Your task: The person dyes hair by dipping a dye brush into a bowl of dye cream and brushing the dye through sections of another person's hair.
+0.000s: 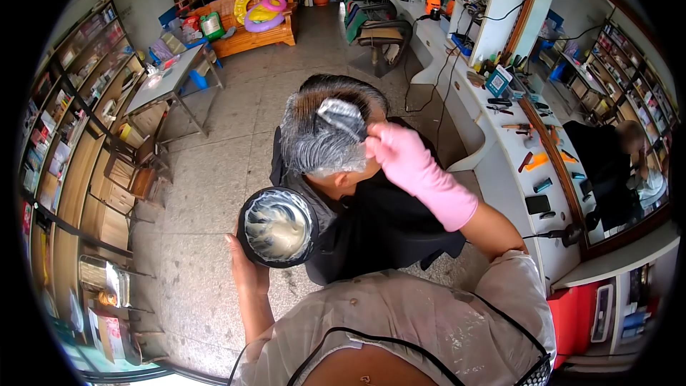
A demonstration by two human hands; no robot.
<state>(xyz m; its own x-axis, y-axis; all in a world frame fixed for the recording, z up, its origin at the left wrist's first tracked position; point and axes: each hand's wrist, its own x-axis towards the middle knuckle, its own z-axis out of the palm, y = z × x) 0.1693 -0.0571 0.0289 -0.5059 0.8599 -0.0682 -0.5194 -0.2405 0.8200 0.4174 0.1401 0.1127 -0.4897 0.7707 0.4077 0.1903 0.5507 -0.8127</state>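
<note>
My left hand point(249, 271) grips a black mixing bowl point(280, 265) from its left side. Pale dye cream point(283, 234) coats the bowl's inside and pools at the bottom. In a pink rubber glove point(439, 189), my right hand point(399, 154) is closed around a dye brush, its handle mostly hidden by the fingers. The cream-smeared head of the dye brush point(341, 116) lies against the hair of a seated person point(314, 144). White cream covers the side and back of that hair, while the top is darker. A black cape point(379, 232) drapes the person's body.
Along the right runs a white counter point(511, 164) with combs, clippers point(543, 184) and cords under a large mirror point(632, 171). A salon chair point(375, 32) stands ahead. Shelves point(78, 136), chairs point(139, 179) and a table point(166, 80) line the left; a wooden bench point(246, 41) sits at the back.
</note>
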